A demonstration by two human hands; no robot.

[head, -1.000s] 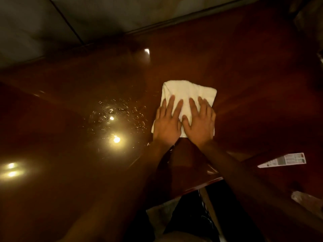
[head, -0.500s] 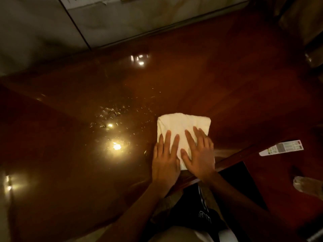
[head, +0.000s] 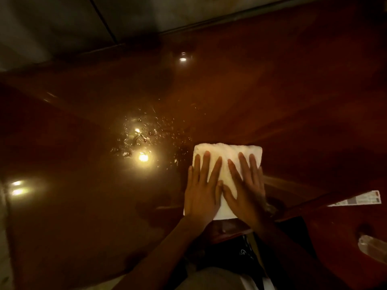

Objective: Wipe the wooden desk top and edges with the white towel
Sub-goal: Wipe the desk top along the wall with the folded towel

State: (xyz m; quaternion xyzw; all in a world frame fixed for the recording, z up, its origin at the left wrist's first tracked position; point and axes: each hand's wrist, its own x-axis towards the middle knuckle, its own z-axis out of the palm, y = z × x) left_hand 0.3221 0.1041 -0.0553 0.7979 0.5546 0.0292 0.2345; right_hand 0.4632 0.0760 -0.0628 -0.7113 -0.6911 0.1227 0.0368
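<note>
head view: folded white terry towel lying flat on the glossy reddish-brown wooden desk top, near the desk's front edge and right of centre. left hand pressed palm-down on the towel's left half, fingers straight and slightly spread, fingertips just short of the towel's far edge. right hand pressed palm-down on the right half, fingers likewise straight and spread; the two thumbs lie close together at the towel's middle, where white cloth shows between the hands. neither hand curls round the cloth. both bare forearms run down towards the lower edge of the frame. scattered water droplets glisten on the desk surface to the left of the towel, around bright reflected points of light. pale grey wall panels meet the desk along its far edge. white printed card with coloured marks lies on the desk to the right of the hands, well apart from the towel. clear plastic object, partly cut off at the right edge, is too blurred to identify. dark clothing with pale lettering shows below the desk's front edge.
</note>
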